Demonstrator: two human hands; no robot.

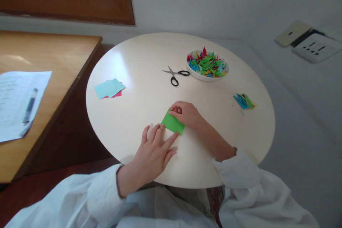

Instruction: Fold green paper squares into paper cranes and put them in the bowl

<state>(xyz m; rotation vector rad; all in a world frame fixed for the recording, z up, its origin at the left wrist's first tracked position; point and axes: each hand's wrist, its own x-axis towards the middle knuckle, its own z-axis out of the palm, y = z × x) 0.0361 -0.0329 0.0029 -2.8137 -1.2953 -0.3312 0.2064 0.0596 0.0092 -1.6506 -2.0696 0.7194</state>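
A small piece of bright green paper lies on the round white table, close to its front. My left hand rests below it with the fingers spread, and its fingertips touch the paper's near edge. At the far edge my right hand has its thumb and index finger pinched on the paper's upper corner. Part of the paper is hidden under the right hand.
Open black-handled scissors lie beyond the paper, beside a white bowl full of colourful folded paper pieces. Paper squares lie left, paper strips right. A wooden desk at left holds written sheets and a pen.
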